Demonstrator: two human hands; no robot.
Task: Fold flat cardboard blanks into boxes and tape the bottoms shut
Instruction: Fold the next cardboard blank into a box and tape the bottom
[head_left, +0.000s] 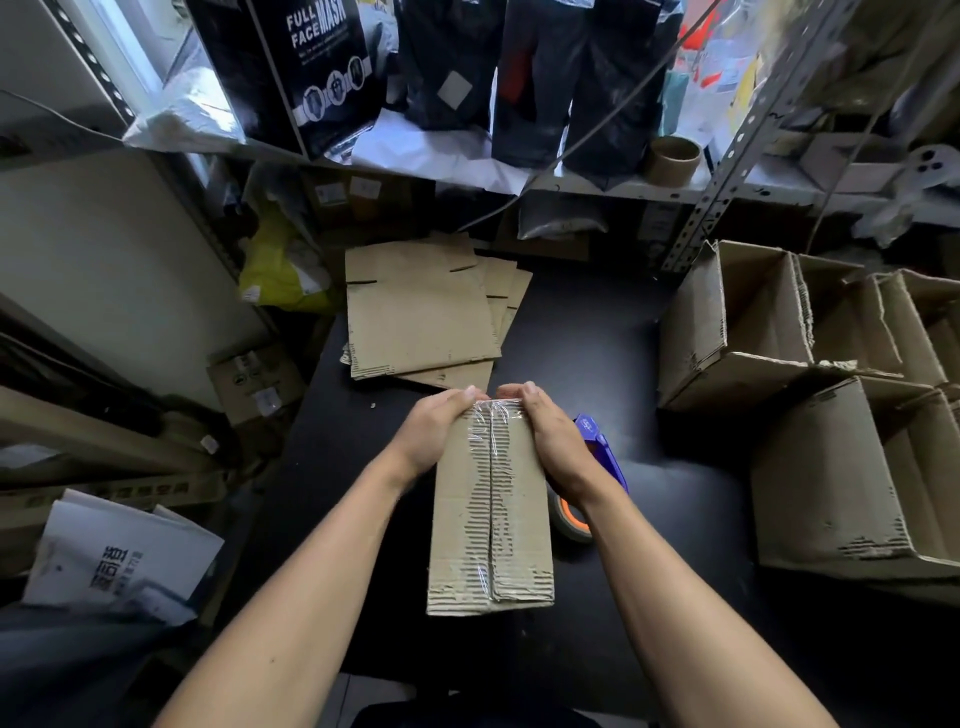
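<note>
A folded cardboard box (491, 519) stands on the black table (597, 338) with its bottom flaps up, clear tape running along the centre seam. My left hand (434, 431) grips the box's far left corner, fingers curled over the far edge. My right hand (550, 441) holds the far right corner the same way, fingers over the taped edge. A stack of flat cardboard blanks (421, 306) lies farther back on the table. A blue tape dispenser (597, 452) with an orange-cored tape roll (574, 519) sits just right of the box, partly hidden behind my right wrist.
Several finished open boxes (810, 395) are piled at the right. A metal shelf (519, 171) with black packages and an empty tape core (672, 161) hangs over the table's back. White papers (119, 561) and cartons lie at the left.
</note>
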